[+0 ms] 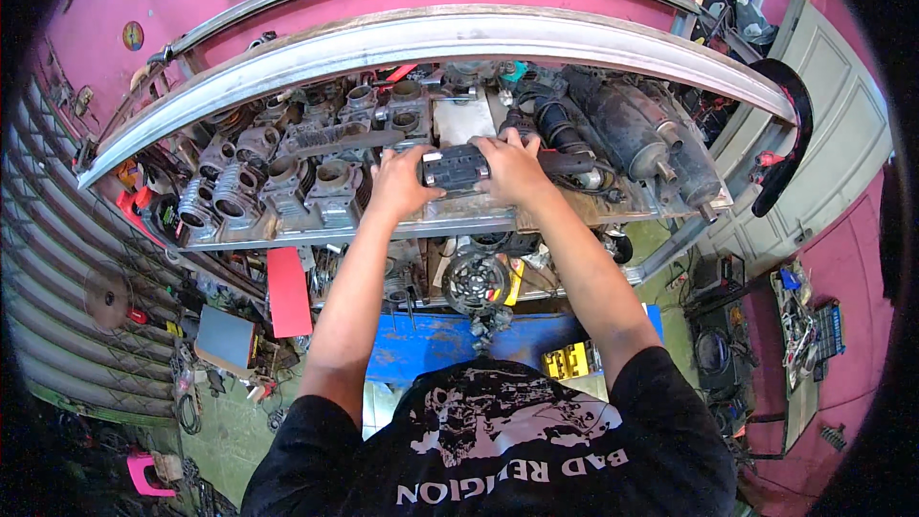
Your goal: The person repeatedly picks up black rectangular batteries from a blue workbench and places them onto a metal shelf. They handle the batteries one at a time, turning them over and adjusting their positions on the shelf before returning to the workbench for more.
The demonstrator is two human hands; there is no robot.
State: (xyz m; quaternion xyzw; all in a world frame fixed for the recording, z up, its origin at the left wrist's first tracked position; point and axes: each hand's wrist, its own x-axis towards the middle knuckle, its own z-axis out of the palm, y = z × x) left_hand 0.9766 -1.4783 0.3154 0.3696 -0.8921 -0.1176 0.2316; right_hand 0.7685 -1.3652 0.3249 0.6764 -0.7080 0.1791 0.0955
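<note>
A black rectangular battery [456,168] with metal terminals at its corners is between my two hands, over the front of the shelf. My left hand [398,182] grips its left end, fingers on top and thumb toward the near side. Around the right end, my right hand [513,168] is closed in the same way. Whether the battery's underside touches the shelf is hidden. Left of it stand several greasy engine cylinders [332,180]. A dark exhaust muffler [627,129] lies to the right, and a pale flat sheet [463,122] is just behind.
The shelf's metal front edge [426,229] runs below my hands, and a curved-looking metal rail [459,35] spans behind the parts. A lower shelf holds a round finned part [476,281] and a red panel [288,292]. Below is a blue bench [431,340] with a yellow object [567,361].
</note>
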